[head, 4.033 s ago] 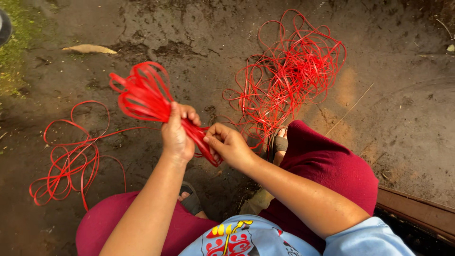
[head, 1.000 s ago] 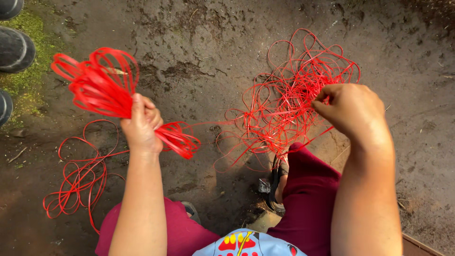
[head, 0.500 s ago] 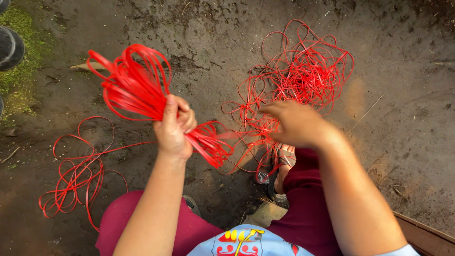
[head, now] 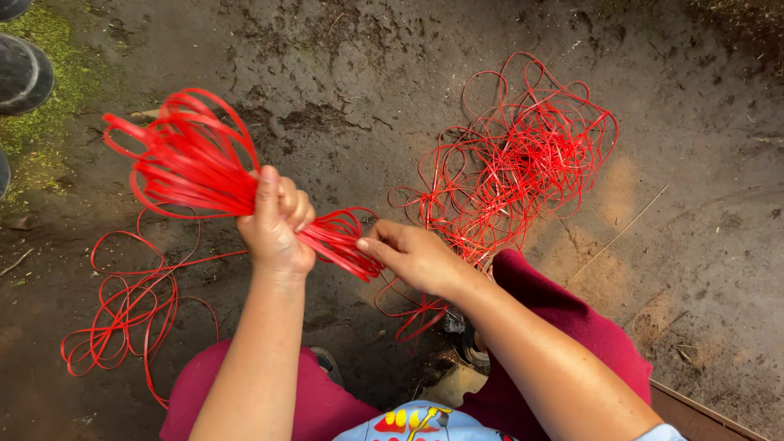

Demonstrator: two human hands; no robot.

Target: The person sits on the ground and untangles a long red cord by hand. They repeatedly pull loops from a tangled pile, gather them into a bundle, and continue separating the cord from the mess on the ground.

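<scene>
My left hand (head: pixel 276 222) grips the middle of a folded bundle of red plastic strips (head: pixel 189 163), whose loops fan out up and to the left. The bundle's short end sticks out to the right, where my right hand (head: pixel 415 256) pinches it with thumb and fingers. A tangled heap of the same red strip (head: pixel 516 162) lies on the dirt beyond my right hand. Looser coils of red strip (head: pixel 131 314) lie on the ground at the lower left, below my left forearm.
The ground is bare dark dirt (head: pixel 351 90), with a mossy patch (head: pixel 49 98) at the upper left. Dark shoes (head: pixel 23 73) of another person show at the left edge. My knees in maroon cloth (head: pixel 572 327) sit at the bottom. A wooden edge (head: pixel 702 412) runs along the lower right.
My right hand has come back from the tangled heap on the right to the bundle's end by my left hand. The left hand has kept its grip on the bundle.
</scene>
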